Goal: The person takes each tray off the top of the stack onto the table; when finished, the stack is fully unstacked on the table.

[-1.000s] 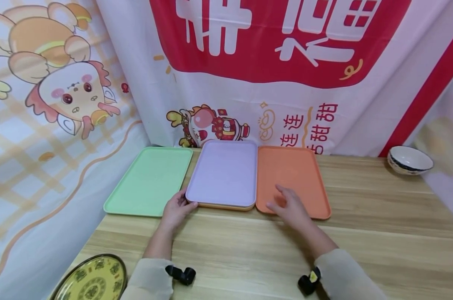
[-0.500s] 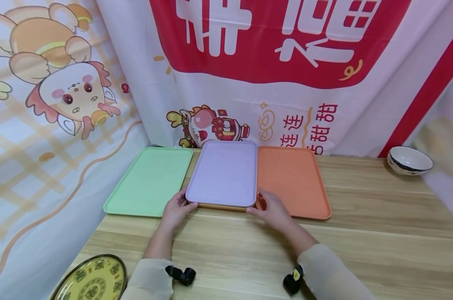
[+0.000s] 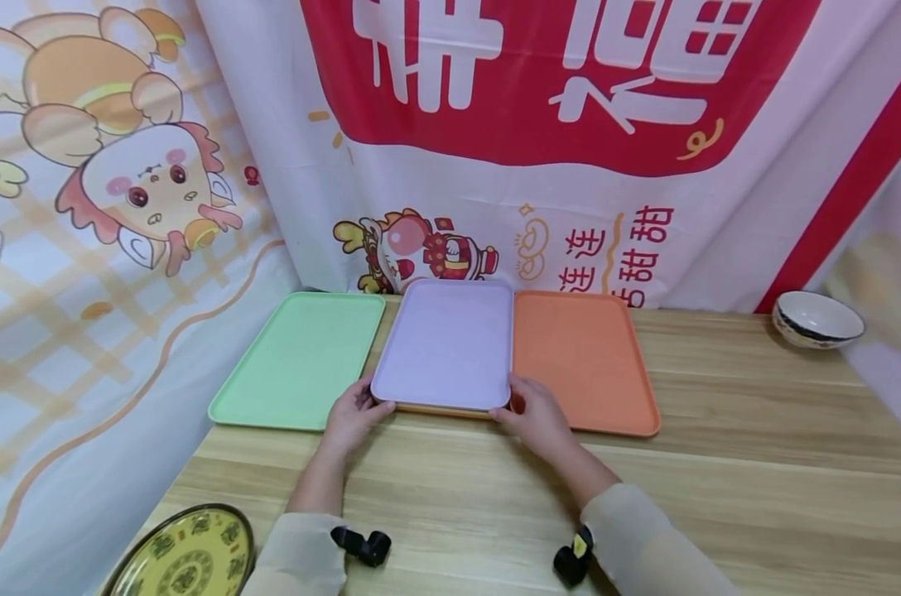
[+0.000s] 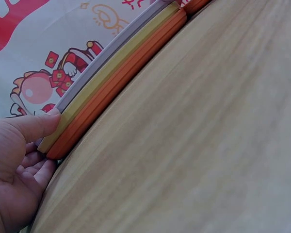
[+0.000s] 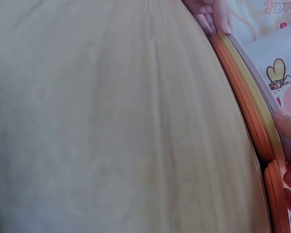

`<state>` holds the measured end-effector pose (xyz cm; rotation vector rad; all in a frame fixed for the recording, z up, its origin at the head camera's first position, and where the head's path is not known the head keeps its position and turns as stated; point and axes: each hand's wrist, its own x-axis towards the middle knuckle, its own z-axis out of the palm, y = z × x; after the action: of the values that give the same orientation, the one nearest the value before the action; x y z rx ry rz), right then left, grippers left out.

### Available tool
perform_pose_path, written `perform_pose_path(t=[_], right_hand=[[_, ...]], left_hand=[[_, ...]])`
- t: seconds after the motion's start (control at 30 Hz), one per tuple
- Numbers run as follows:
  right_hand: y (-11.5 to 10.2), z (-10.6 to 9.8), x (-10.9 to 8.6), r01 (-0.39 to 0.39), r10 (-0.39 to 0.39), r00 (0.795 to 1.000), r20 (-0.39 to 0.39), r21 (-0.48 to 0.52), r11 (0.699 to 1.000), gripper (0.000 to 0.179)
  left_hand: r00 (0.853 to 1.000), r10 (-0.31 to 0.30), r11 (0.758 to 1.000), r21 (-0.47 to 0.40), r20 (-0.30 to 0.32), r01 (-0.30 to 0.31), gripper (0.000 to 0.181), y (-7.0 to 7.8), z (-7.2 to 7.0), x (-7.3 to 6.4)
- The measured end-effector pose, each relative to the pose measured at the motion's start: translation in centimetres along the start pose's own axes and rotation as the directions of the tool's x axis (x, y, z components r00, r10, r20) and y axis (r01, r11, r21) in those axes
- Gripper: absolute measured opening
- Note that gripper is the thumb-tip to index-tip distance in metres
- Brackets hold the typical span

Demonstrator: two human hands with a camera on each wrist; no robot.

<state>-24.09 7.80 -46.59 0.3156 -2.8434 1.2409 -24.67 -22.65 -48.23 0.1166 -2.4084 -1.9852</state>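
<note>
Right grip [image 3: 537,420] moved from over orange tray [image 3: 583,360]; now, with left grip [image 3: 350,420], clamped on tray stack [image 3: 445,348].

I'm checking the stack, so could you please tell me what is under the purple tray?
A yellow edge shows under the purple tray, and orange edging below that; their covered faces cannot be seen.

Lilac tray [image 3: 446,343], green tray [image 3: 294,360], orange tray [image 3: 585,356]
</note>
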Motion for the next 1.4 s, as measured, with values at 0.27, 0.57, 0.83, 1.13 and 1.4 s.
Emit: perform_pose_path(t=[0.27, 0.57, 0.83, 1.13, 1.4], right_hand=[[-0.9, -0.1, 0.0, -0.037, 0.041, 0.998, -0.039, 0.094, 0.995, 0.075], [-1.3, 0.4, 0.9, -0.176, 0.177, 0.983, 0.045, 0.473, 0.863, 0.082], [-1.5, 0.6, 1.3, -0.227, 0.170, 0.974, 0.151, 0.713, 0.664, 0.082], [-2.0, 0.0, 0.9, -0.258, 0.195, 0.962, 0.190, 0.863, 0.434, 0.080], [-1.8, -2.0, 0.1, -0.269, 0.213, 0.958, 0.193, 0.863, 0.428, 0.080]], left_hand=[[1.000, 0.008, 0.999, -0.038, -0.007, -0.009, 0.070, 0.0, 0.1, -0.1], [1.000, 0.018, 0.998, -0.064, -0.009, -0.018, 0.068, 0.0, 0.0, -0.1], [1.000, 0.021, 0.997, -0.081, -0.005, -0.021, 0.068, 0.2, 0.1, -0.3], [1.000, 0.000, 0.999, -0.048, -0.007, -0.001, 0.072, 0.3, 0.2, -0.4], [1.000, 0.004, 1.000, -0.018, -0.007, -0.004, 0.074, 0.1, 0.1, -0.2]])
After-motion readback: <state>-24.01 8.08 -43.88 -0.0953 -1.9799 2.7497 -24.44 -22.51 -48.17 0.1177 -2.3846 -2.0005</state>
